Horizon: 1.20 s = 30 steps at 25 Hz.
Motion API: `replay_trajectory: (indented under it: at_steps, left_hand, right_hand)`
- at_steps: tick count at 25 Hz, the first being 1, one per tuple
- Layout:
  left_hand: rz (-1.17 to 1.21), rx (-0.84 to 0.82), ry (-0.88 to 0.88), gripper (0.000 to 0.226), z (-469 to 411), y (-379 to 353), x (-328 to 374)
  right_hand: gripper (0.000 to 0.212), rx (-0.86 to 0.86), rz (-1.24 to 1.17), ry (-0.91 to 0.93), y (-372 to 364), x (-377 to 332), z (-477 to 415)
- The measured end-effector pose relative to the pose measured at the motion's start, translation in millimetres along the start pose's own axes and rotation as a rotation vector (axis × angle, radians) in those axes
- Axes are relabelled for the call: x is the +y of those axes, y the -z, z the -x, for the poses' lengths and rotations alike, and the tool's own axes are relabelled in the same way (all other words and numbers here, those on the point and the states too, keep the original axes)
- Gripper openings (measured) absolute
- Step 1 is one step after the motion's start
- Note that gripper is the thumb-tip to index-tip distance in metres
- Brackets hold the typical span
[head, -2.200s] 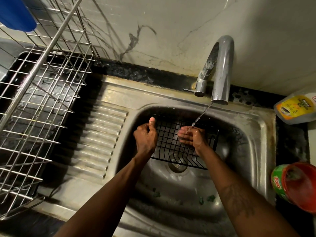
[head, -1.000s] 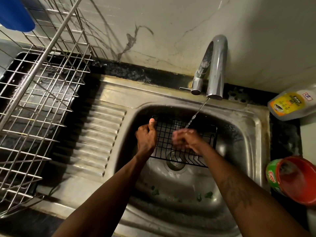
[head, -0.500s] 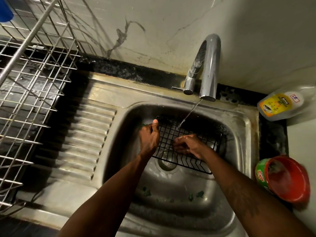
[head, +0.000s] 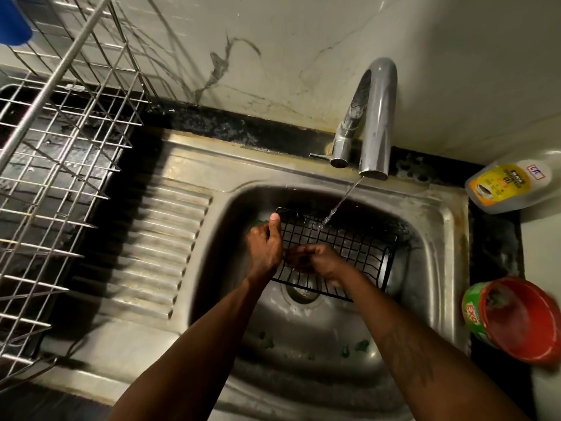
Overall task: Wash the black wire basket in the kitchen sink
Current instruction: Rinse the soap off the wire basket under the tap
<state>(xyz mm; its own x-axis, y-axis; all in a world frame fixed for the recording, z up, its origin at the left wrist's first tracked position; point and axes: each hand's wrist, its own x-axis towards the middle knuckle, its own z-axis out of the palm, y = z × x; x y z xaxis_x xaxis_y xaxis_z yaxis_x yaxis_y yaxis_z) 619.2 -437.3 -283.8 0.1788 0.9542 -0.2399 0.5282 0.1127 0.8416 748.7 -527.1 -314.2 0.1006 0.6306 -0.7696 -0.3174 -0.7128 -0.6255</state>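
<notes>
In sink (head: pixel 437 226), black wire basket (head: pixel 349 241) lay lengthwise left-right, left hand (head: pixel 264 250) gripping its left end. Grip of right hand (head: pixel 318 261) unclear; tub (head: pixel 473 311) read "EXO".

The back half of the sink (head: pixel 440 238) is filled by the black wire basket (head: pixel 349 241); its back edge is overhung by the tap (head: pixel 378 117); room is left along the front.

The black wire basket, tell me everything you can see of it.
The black wire basket is a rectangular thin-wire grid with raised sides, seemingly coated metal. It is held in the sink over the drain. The left hand grips its left edge, thumb up; the blurred right hand rests on its mesh. The water stream lands on its far part.
</notes>
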Motion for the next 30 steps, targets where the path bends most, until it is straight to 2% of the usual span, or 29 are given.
replay_trajectory:
  at_steps: [2,6,8,11,15,17,20,23,25,27,28,30]
  left_hand:
    - [0.014,0.036,-0.016,0.056,-1.8,9.6,-3.3]
    - [-0.024,0.044,-0.014,0.052,-7.3,26.9,-3.9]
    - [-0.072,0.047,0.078,0.052,-8.7,29.0,3.1]
    - [-0.022,0.036,0.25,0.052,-12.0,27.1,4.3]
    - [0.197,-0.057,0.585,0.043,-22.9,26.7,15.6]
    - [0.398,-0.186,0.763,0.023,-29.9,30.6,33.2]
    - [0.632,-0.272,0.863,0.035,-46.7,38.4,55.3]
    - [0.886,-0.2,1.101,0.027,-72.8,27.3,65.9]
    - [1.056,-0.085,1.273,0.018,-78.3,17.8,74.4]
    - [1.037,-0.085,1.234,0.021,-69.2,16.9,83.0]
    - [0.96,-0.118,1.093,0.022,-63.4,16.1,83.7]
    - [0.786,-0.317,0.915,0.016,-51.0,14.8,72.7]
  right_hand:
    - [0.021,0.048,-0.079,0.042,6.1,-15.6,-2.9]
    - [0.022,0.306,-0.229,0.15,14.3,-34.6,-12.5]
    - [0.016,0.323,-0.083,0.159,10.0,-27.1,-7.4]
    - [0.011,0.215,0.301,0.018,11.3,-10.9,0.0]
    - [0.012,0.209,0.491,0.015,19.3,-21.0,11.8]
    - [0.02,0.123,0.504,0.023,20.8,-36.1,26.8]
    - [0.04,0.009,0.524,0.068,26.9,-70.3,53.8]
    - [0.048,0.057,0.665,0.217,31.9,-100.7,75.8]
    - [0.05,0.173,0.779,0.34,26.6,-112.2,86.8]
    - [0.049,0.369,0.94,0.558,13.4,-111.4,91.6]
    - [0.046,0.453,1.011,0.679,5.4,-105.4,90.5]
    - [0.04,0.538,1.16,0.829,-10.1,-89.0,82.2]
